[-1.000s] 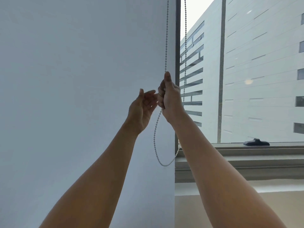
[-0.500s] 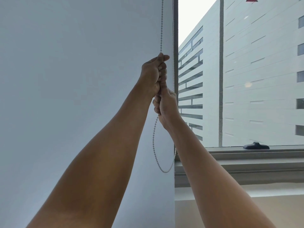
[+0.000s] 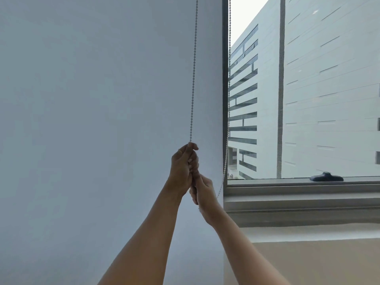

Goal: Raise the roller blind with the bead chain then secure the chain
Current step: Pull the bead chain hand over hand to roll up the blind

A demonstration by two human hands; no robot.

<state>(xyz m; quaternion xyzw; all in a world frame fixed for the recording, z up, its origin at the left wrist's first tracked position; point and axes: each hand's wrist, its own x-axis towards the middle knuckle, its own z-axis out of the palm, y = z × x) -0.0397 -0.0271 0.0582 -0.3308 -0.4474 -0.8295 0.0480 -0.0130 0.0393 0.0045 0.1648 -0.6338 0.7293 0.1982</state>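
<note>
- Gripping the bead chain (image 3: 193, 79) in the left hand (image 3: 182, 171), fingers curled shut around the near strand, just left of the window frame (image 3: 225, 79).
- Clamping the same strand directly below with the right hand (image 3: 202, 192), fingers closed on it, touching the underside of the left hand.
- Hanging taut from the top edge down to the left fist, left of the window frame; far strand running down along the frame's dark upright and curving back toward the hands near the frame's lower corner.
- Covering everything left of the window frame: a plain pale surface (image 3: 92, 120), smooth and unmarked; cannot tell whether blind fabric or wall.
- Showing, right of the frame's upright, clear glass with a pale banded building (image 3: 329, 89) outside and a strip of bright sky.
- Sitting on the frame's bottom rail, a dark window handle (image 3: 326, 177), well apart from the hands.
- Stepping out below the rail, a grey sill (image 3: 298, 202), then a cream wall (image 3: 308, 264) beneath it.
</note>
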